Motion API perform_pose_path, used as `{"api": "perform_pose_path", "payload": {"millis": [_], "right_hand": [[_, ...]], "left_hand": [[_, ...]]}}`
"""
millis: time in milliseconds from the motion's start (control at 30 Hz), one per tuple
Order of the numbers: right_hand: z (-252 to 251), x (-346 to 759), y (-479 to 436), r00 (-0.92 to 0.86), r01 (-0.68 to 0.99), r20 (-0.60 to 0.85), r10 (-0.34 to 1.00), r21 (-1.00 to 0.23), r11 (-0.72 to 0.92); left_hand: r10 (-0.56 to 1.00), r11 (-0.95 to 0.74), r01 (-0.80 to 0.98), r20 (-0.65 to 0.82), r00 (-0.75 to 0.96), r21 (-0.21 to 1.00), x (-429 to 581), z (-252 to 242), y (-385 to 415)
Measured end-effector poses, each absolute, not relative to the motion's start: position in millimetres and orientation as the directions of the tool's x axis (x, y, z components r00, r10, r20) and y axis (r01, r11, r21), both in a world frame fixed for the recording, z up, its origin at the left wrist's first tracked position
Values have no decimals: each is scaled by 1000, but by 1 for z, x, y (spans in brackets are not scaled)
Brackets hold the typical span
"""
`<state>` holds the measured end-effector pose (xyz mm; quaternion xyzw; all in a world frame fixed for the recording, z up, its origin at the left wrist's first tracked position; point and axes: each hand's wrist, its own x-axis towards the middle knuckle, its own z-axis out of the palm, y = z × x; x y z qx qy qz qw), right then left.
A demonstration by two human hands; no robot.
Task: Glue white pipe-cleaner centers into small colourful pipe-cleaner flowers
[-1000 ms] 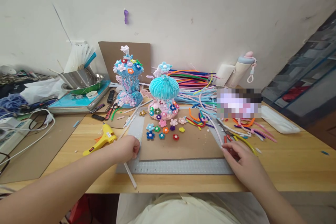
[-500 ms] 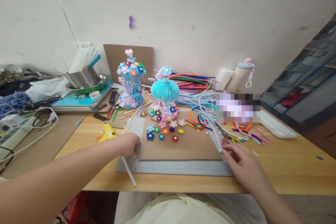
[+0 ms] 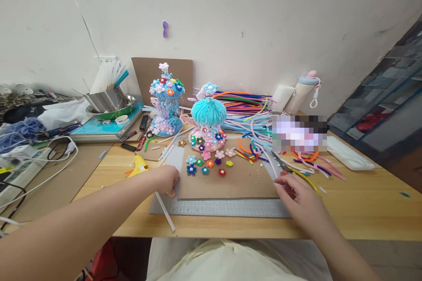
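Note:
My left hand (image 3: 167,180) is closed at the left edge of the brown cardboard (image 3: 231,184); what its fingers hold, if anything, is hidden. A yellow glue gun (image 3: 139,165) lies behind that wrist, with a glue stick (image 3: 165,213) nearer the table's front. At the cardboard's right edge, my right hand (image 3: 292,189) has its fingers curled by the end of a pale pipe cleaner (image 3: 271,162) and over the scissors (image 3: 285,166). Small fuzzy flowers (image 3: 209,164) lie on the cardboard, before a turquoise-topped pipe-cleaner piece (image 3: 209,113).
A taller blue flowered piece (image 3: 166,101) stands behind left. Pipe cleaners (image 3: 244,107) pile up at the back. A bottle (image 3: 303,92) and a white tray (image 3: 349,153) are on the right. A steel pot (image 3: 107,99) and cables (image 3: 70,158) occupy the left.
The view has shifted slightly. My right hand has moved a little up and left, closer over the scissors' handles. My left hand looks much the same.

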<state>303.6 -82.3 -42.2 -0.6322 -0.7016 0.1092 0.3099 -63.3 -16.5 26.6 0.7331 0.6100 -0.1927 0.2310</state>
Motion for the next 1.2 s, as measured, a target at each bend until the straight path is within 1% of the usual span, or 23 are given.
{"api": "perform_pose_path", "payload": {"millis": [167,300,333,400,467,500,533,567,600,633,667,733,800,900,1000,1100,1200], "right_hand": [[-37,292,-84,-84,796,268,960,-562,226],[-36,279,-81,-148,772,229,962,-582,257],[-35,274,-80,-160,764,223,962,-589,264],[-30,262,-76,-191,744,217,957,-604,285],[-23,246,-74,-229,714,218,949,-626,316],[-17,237,-73,-249,689,219,943,-644,331],[-12,227,-72,-274,650,227,935,-672,354],[-5,218,-72,-310,595,232,922,-709,379],[2,208,-72,-347,525,250,904,-747,408],[8,199,-72,-381,447,274,883,-781,435],[14,191,-73,-406,373,303,863,-806,459],[24,178,-74,-427,255,375,823,-823,508],[28,170,-75,-412,185,428,804,-825,534],[29,166,-75,-380,142,473,795,-819,556],[30,167,-75,-372,144,496,785,-805,576],[32,168,-76,-359,179,503,786,-790,587],[34,169,-76,-372,213,509,776,-767,605]], "left_hand": [[890,-84,981,-429,153,176,-74,17,-41],[935,-109,960,-300,187,258,-81,13,-66],[948,-109,943,-253,193,313,-82,13,-70],[965,-54,894,-206,161,445,-81,12,-75],[973,34,759,-196,124,650,-73,11,-78],[971,78,631,-201,127,772,-66,11,-79],[967,128,461,-214,138,878,-58,11,-80],[959,192,274,-240,152,942,-49,11,-80],[954,243,100,-256,157,965,-39,11,-81],[951,273,-23,-266,161,962,-30,12,-80],[949,290,-106,-271,164,951,-21,13,-80],[947,301,-211,-265,184,930,-9,16,-79],[944,303,-276,-250,214,912,-3,18,-77],[939,310,-338,-232,252,889,-1,17,-77],[932,328,-358,-238,273,874,0,17,-78],[934,323,-332,-243,262,886,1,20,-78],[949,274,-274,-213,233,922,2,24,-77]]}}
